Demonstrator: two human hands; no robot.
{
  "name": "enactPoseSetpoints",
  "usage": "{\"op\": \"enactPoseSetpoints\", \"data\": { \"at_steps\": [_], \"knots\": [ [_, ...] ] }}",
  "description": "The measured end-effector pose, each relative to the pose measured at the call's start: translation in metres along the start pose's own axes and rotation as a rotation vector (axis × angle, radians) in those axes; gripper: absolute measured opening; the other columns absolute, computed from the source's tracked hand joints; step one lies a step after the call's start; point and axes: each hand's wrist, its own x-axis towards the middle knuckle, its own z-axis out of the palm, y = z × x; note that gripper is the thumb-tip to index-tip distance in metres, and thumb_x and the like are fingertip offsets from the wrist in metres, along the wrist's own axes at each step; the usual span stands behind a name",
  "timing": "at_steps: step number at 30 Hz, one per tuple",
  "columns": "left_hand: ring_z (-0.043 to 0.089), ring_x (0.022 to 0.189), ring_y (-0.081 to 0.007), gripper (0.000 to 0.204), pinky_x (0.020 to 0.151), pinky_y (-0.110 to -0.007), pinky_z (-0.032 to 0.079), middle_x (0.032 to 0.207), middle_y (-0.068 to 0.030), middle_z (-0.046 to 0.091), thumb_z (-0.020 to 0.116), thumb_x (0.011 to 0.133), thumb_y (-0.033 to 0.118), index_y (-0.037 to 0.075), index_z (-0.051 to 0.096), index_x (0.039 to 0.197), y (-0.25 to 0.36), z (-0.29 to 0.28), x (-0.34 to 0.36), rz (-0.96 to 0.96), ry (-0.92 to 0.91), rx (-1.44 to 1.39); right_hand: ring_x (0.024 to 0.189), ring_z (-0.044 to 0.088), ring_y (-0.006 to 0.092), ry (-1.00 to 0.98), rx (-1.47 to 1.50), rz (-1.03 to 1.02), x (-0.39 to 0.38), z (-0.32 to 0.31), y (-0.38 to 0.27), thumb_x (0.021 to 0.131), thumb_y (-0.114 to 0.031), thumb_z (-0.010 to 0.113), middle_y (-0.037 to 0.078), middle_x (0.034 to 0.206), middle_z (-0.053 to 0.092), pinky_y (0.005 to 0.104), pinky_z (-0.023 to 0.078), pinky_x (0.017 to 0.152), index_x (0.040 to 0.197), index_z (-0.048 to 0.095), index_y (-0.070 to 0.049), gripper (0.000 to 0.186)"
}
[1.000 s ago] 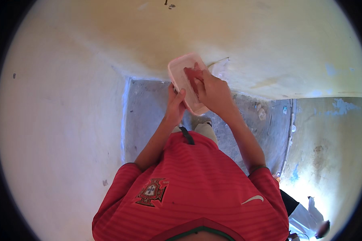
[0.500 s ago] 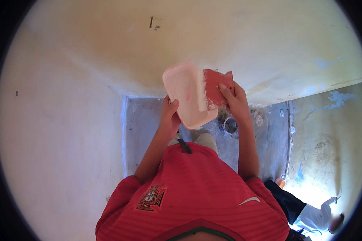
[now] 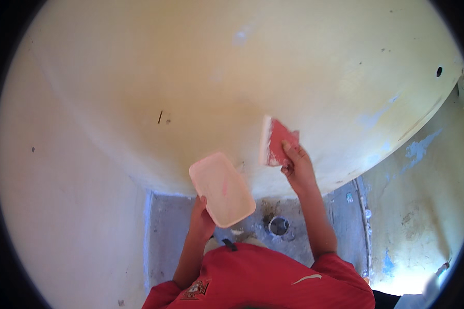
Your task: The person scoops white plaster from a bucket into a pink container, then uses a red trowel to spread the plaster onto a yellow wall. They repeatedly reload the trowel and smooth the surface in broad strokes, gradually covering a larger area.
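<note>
My left hand grips the edge of a shallow pale pink tray, its inside smeared with whitish paste. In my right hand is a flat red putty spreader, held with the thumb across its face. A thick band of white paste coats the spreader's left edge. The spreader is up and to the right of the tray, apart from it, in front of the yellowish wall. Whether it touches the wall I cannot tell.
A bucket stands on the grey floor below my hands. A pale wall rises on the left. Along the right wall's foot runs a pipe-like line. Another person's arm shows at the lower right.
The spreader has left the tray and moved apart from it, carrying paste on its edge. The tray sits lower in view. My view has tilted up, showing more wall.
</note>
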Motion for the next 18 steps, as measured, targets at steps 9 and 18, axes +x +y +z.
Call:
{"op": "enactPoseSetpoints", "data": {
  "at_steps": [9, 18],
  "knots": [
    [0.049, 0.133, -0.0301, 0.068, 0.11, -0.049, 0.042, 0.146, -0.0105, 0.049, 0.062, 0.096, 0.039, 0.007, 0.034, 0.149, -0.041, 0.033, -0.022, 0.02, 0.05, -0.086, 0.11, 0.059, 0.0337, 0.264, -1.388, -1.743, 0.076, 0.117, -0.239, 0.088, -0.007, 0.059, 0.016, 0.118, 0.062, 0.0393, 0.051, 0.092, 0.128, 0.056, 0.002, 0.041],
    [0.048, 0.134, -0.0336, 0.072, 0.112, -0.051, 0.039, 0.148, -0.014, 0.046, 0.058, 0.097, 0.043, 0.003, 0.031, 0.151, -0.04, 0.029, -0.055, 0.084, 0.106, -0.015, 0.12, 0.054, 0.0305, 0.21, -1.762, -1.555, 0.095, 0.038, -0.064, 0.082, -0.006, 0.056, 0.013, 0.132, 0.054, 0.041, 0.049, 0.089, 0.138, 0.054, -0.005, 0.056]
  ]
}}
